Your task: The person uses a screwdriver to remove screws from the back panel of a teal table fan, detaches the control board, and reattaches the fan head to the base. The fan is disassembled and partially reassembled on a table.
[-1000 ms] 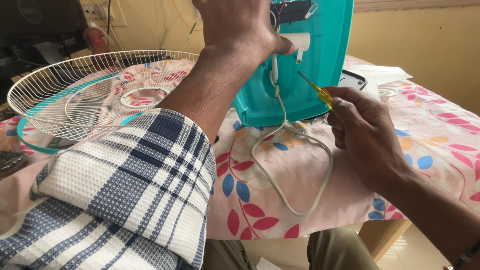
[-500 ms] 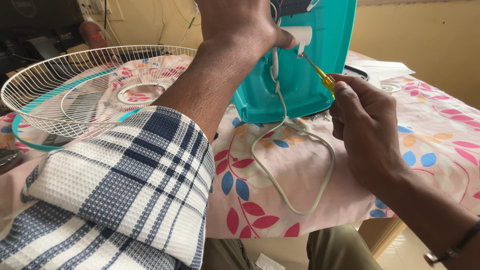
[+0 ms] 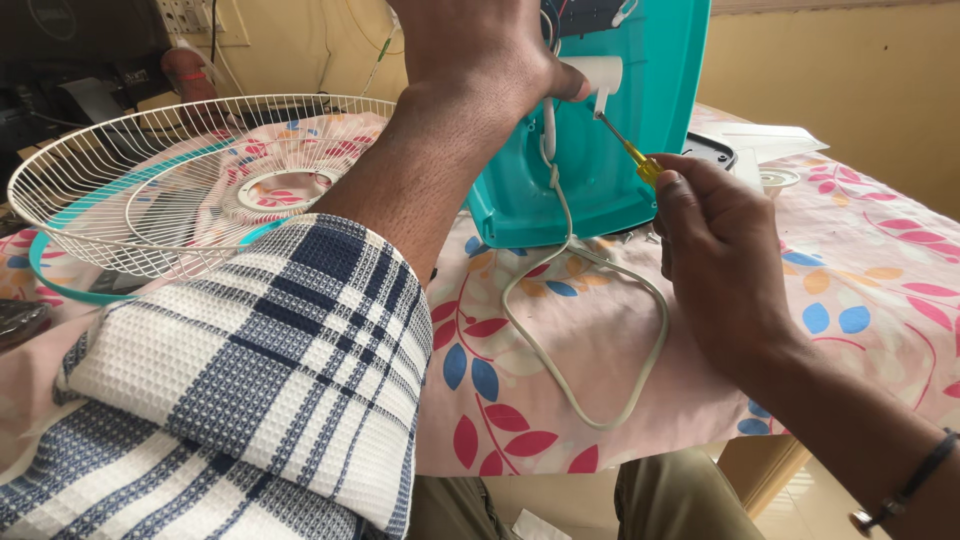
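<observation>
Left hand (image 3: 480,55) up top, clamped over the upper part of the teal fan base (image 3: 640,120), thumb pressed against a white fitting (image 3: 598,72) on its inner face. Base standing tilted on the table (image 3: 860,270), hollow side turned toward the camera. Right hand (image 3: 715,250) closed tight around a yellow-handled screwdriver (image 3: 632,155), shaft angled up and left, tip right at the white fitting under the thumb. White cord (image 3: 600,330) dropping out of the base, looping wide across the floral cloth (image 3: 560,380) and curling back under the base. Off to the left, a white wire fan guard (image 3: 150,190) lying flat on the table, a teal ring (image 3: 60,285) peeking out beneath its near rim, well apart from both hands. Checked blue-and-white sleeve (image 3: 260,390) filling the lower left, rolled at the forearm. Dark band (image 3: 915,480) on the right wrist. Behind the base, a dark flat part (image 3: 712,150) and a small white round piece (image 3: 778,180) resting on the cloth.
</observation>
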